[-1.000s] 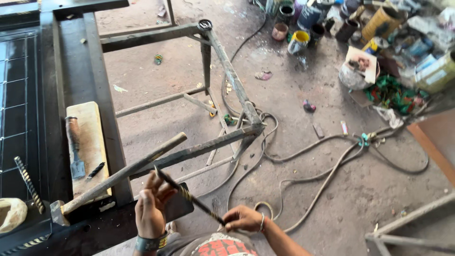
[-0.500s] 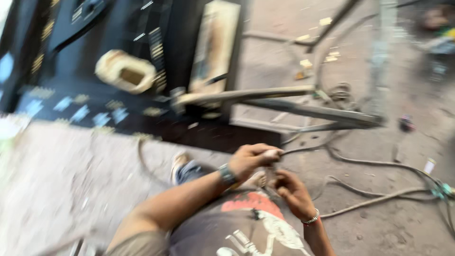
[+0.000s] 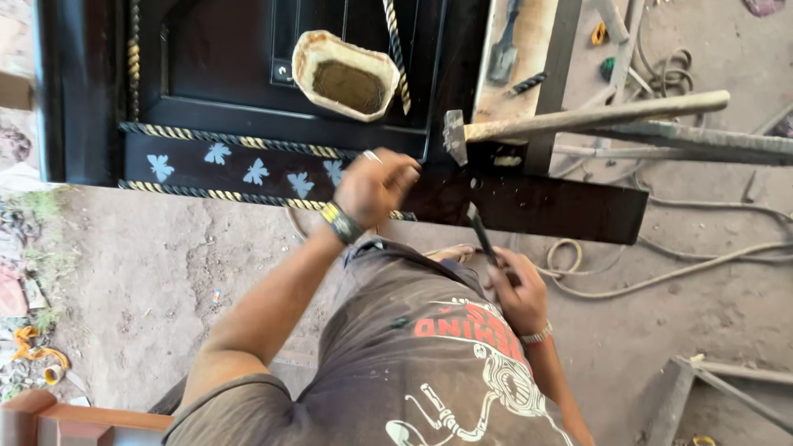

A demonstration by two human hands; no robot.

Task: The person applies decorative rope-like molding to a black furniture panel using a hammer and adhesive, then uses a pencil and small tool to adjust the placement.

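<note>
Left hand [image 3: 376, 186] risen to black gate panel [image 3: 562, 206], fingers curled; right hand [image 3: 516, 285] grips dark rod [image 3: 481, 235].

Glossy black-painted metal gate [image 3: 545, 206] — bare, worn wooden hammer handle [image 3: 595, 116], rough dusty concrete floor [image 3: 165, 272].

Metal workshop, gate [image 3: 248, 161], hammer [image 3: 578, 116] (welding cables [image 3: 661, 277])

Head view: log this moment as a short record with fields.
left hand: raised over the black metal gate, wristband on
right hand: grips a thin dark rod that points up at the gate's edge
hammer: lies on the gate, wooden handle to the right
container: cut-open, cream, on the gate
floor: hoses and cables
</note>
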